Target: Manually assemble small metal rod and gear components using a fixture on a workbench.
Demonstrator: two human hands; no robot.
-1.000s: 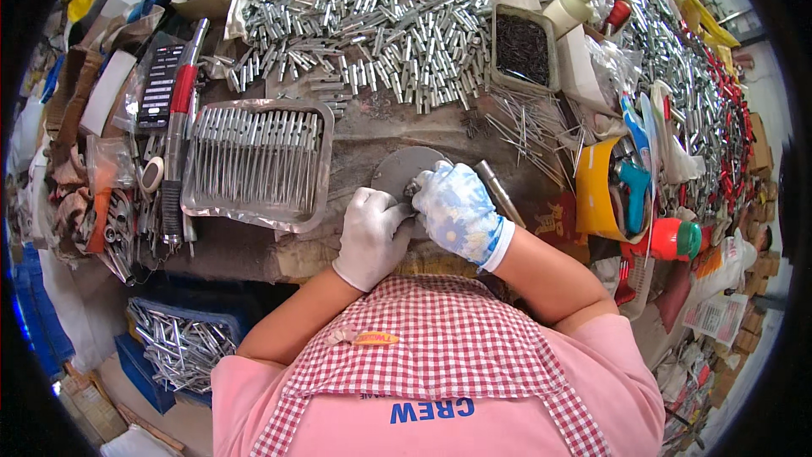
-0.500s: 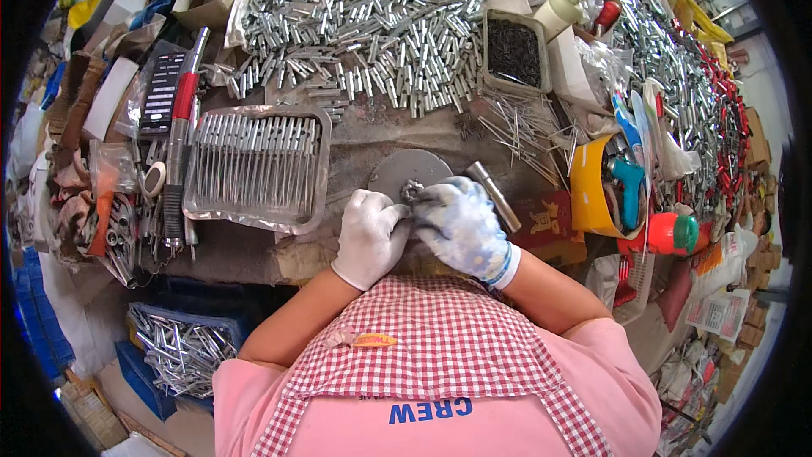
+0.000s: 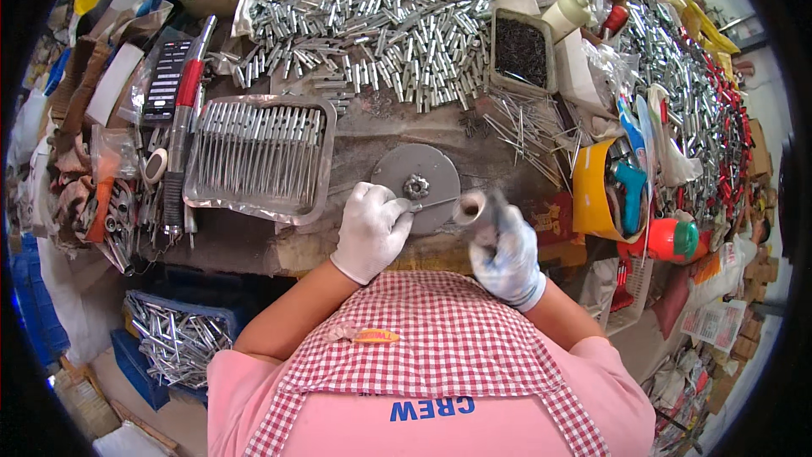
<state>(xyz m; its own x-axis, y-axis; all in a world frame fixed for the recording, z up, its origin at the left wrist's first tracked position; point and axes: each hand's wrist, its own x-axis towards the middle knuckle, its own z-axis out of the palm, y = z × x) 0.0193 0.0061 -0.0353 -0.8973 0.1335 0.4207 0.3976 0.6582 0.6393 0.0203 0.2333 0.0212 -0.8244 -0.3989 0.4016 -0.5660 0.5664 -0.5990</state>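
Note:
My left hand (image 3: pixel 370 233), in a white glove, rests at the near left edge of a round grey metal disc (image 3: pixel 427 165). Its fingers are closed on a thin metal rod (image 3: pixel 436 202), which reaches to the right across the disc. A small knobbly metal piece (image 3: pixel 415 186) sits at the disc's middle. Just right of the disc, my right hand (image 3: pixel 510 258), in a white and blue glove, grips a thick metal tube (image 3: pixel 470 206). The tube's round end shows a dark hollow, and the upper part of that hand is smeared by motion.
A foil-coloured tray (image 3: pixel 328 161) of metal rods stands to the left. Heaped metal tubes (image 3: pixel 372 17) cover the far bench. A box of dark pins (image 3: pixel 521 51), loose thin rods (image 3: pixel 529 135) and a yellow container (image 3: pixel 594 186) lie right. A blue bin (image 3: pixel 228 311) stands below left.
My right hand has left the disc's middle, moved right and picked up the metal tube that lay beside the disc. The disc's knobbly piece is now uncovered. My left hand stays near the disc.

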